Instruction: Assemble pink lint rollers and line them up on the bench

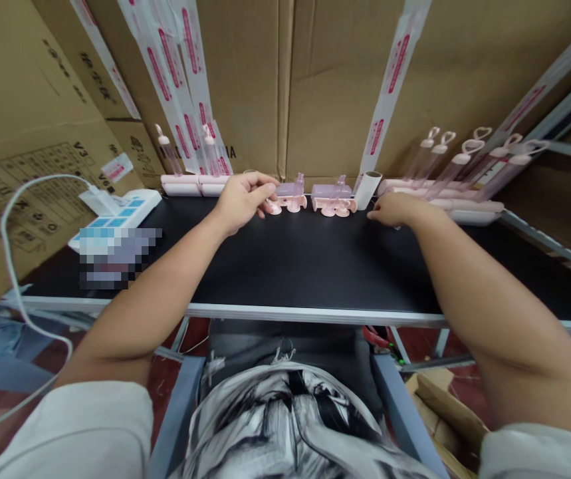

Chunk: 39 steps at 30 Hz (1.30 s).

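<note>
My left hand (242, 198) reaches over the black table (295, 266) with its fingers curled, the fingertips touching a small pink toy piece (288, 196) at the far edge. A second pink toy piece (334, 198) stands just to the right of it. My right hand (395, 209) rests knuckles-up on the table beside a white roll (367, 189), fingers curled under; what it holds, if anything, is hidden. Pink tubes with heart-shaped caps (464, 163) lean on pink trays (464, 207) behind that hand.
Cardboard boxes (275, 80) with pink-printed tape wall in the back and left. A white and blue power strip (120, 213) with a white cable (10, 266) lies at the left. More pink trays (193, 185) and tubes (163, 143) stand at the back left.
</note>
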Available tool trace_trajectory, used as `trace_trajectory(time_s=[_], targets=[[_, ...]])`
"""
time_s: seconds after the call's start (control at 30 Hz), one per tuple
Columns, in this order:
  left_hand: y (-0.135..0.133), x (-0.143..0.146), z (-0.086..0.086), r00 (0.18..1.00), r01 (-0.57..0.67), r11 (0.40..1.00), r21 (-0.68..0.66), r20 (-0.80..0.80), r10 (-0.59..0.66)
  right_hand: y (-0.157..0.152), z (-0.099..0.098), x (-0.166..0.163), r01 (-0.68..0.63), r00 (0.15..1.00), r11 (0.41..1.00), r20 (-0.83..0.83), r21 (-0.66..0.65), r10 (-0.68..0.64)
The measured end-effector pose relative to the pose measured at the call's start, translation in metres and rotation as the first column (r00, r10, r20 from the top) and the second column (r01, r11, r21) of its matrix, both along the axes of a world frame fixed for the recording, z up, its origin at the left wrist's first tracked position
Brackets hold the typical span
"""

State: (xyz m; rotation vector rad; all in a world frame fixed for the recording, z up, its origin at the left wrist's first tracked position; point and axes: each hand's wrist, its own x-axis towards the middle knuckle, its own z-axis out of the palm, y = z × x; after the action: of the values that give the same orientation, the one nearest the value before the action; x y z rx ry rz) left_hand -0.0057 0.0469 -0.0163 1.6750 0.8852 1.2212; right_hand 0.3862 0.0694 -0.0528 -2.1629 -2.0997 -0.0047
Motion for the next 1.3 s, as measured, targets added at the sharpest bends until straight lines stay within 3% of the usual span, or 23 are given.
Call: trace_trajectory(time_s=[0.1,0.27,0.5,0.67,0.77,0.83,0.9,0.93,1.0,1.07,1.13,1.2,1.23,1.3], targets=[[0.008,-0.003,0.001,0.993,-0.114,0.992,0.047,0.031,0.113,-0.004,0.006,-0.021,0.016,0.999,0.998,0.041,0.056,-0.019],[0.010,-0.003,0.000,0.984,-0.178,0.982,0.054,0.028,0.177,-0.003,-0.002,-0.050,0.043,0.986,0.968,-0.167,0.247,-0.001],[-0.003,0.007,-0.003,0.990,-0.124,0.990,0.062,-0.051,0.128,0.018,-0.018,-0.064,0.133,0.858,0.926,-0.508,0.352,0.070],[-0.004,0.011,-0.008,0.986,-0.068,0.992,0.105,-0.147,0.083,0.032,-0.029,-0.070,0.140,0.783,0.916,-0.608,0.377,0.131],[-0.002,0.010,-0.014,0.976,-0.024,0.987,0.160,-0.209,0.058,0.032,-0.022,-0.070,0.187,0.714,0.874,-0.673,0.449,0.193],[0.001,0.009,-0.019,0.962,-0.002,0.976,0.216,-0.265,0.061,0.024,-0.010,-0.071,0.251,0.605,0.828,-0.749,0.501,0.270],[0.004,0.008,-0.025,0.940,0.021,0.940,0.340,-0.328,0.097,0.009,0.002,-0.077,0.269,0.401,0.844,-0.851,0.463,0.339],[0.004,0.008,-0.028,0.925,0.049,0.904,0.425,-0.362,0.120,-0.001,0.007,-0.083,0.207,0.263,0.890,-0.899,0.407,0.350],[0.004,0.011,-0.034,0.893,0.142,0.786,0.601,-0.420,0.160,-0.023,0.012,-0.099,-0.040,0.019,0.958,-0.959,0.283,0.284],[0.000,0.016,-0.036,0.866,0.266,0.627,0.732,-0.467,0.178,-0.044,0.012,-0.120,-0.275,-0.084,0.942,-0.981,0.192,0.175],[-0.006,0.020,-0.036,0.847,0.365,0.476,0.800,-0.498,0.186,-0.058,0.008,-0.135,-0.427,-0.061,0.896,-0.992,0.123,0.107],[-0.013,0.023,-0.032,0.836,0.412,0.397,0.820,-0.513,0.192,-0.060,0.006,-0.138,-0.478,0.080,0.871,-0.982,0.112,0.170],[-0.017,0.024,-0.031,0.832,0.423,0.394,0.816,-0.522,0.188,-0.056,0.006,-0.133,-0.448,0.202,0.882,-0.944,0.148,0.260],[-0.022,0.023,-0.028,0.816,0.430,0.452,0.781,-0.551,0.176,-0.042,0.006,-0.113,-0.291,0.543,0.901,-0.719,0.323,0.433]])
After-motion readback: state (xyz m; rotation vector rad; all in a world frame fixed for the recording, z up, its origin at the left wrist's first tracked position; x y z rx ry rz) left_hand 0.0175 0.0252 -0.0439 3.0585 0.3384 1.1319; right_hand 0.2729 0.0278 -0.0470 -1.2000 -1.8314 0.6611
